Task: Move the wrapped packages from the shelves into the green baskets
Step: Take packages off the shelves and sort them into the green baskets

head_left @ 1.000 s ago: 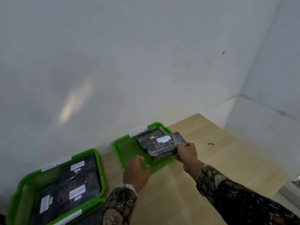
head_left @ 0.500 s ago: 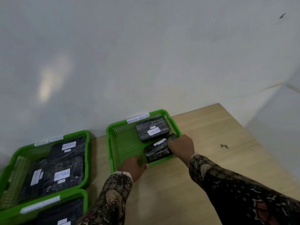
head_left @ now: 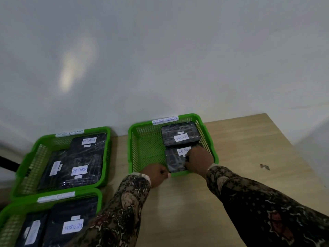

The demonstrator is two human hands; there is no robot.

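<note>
Black shrink-wrap is pressed under the right hand [head_left: 197,160], fingers curled on the near package [head_left: 175,160], now lowered from mid-air into the right basket [head_left: 135,139] at 5 o'clock. Its front rim is pinched by the left hand [head_left: 156,173]. At 12 o'clock lies another package [head_left: 179,136]. Release seems next.

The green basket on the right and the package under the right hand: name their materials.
Green basket: likely moulded plastic, with glossy rim and mesh-perforated walls. Package: dark item in clear film wrap, by its shiny wrinkles, with a white paper-like label; contents cannot be told.
</note>
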